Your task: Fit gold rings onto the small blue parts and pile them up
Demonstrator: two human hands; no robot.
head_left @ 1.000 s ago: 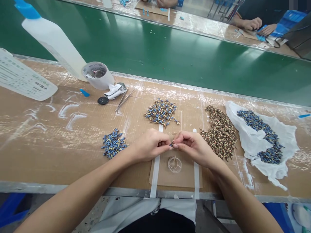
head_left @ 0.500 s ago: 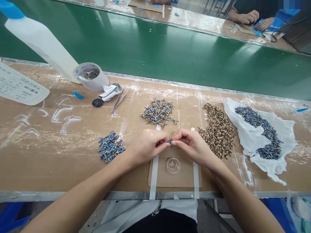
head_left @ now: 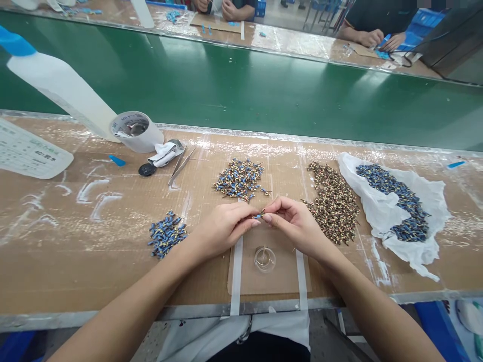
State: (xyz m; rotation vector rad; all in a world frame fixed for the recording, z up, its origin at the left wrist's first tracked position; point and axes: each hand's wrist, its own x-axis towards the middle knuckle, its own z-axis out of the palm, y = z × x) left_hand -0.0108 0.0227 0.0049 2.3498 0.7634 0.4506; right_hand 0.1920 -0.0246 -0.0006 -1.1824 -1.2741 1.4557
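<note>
My left hand [head_left: 222,227] pinches a small blue piece [head_left: 258,216] between thumb and forefinger. Against it, the closed fingertips of my right hand [head_left: 292,221] grip a tiny brass-and-brown part [head_left: 263,213]; whether the two pieces are joined is too small to tell. Below the hands a small clear round dish [head_left: 264,259] sits on a cardboard pad [head_left: 269,285] held by white tape strips. Just beyond them lies a pile of mixed blue-and-brass pieces [head_left: 239,179]. Blue pieces [head_left: 166,234] are heaped left of my left hand, and brass-brown parts [head_left: 335,203] right of my right hand.
White crumpled wrapping [head_left: 385,216] at right holds more blue pieces. Tweezers [head_left: 181,168], a black cap [head_left: 147,170], a tape-roll cup [head_left: 138,133] and two white bottles [head_left: 30,153] stand or lie at left. Past the green belt [head_left: 226,95], co-workers' hands [head_left: 373,39] work.
The view has tilted and shifted slightly. My fingertips have drawn a little apart, and more of the blue piece shows between them. Both hands keep their pinch.
</note>
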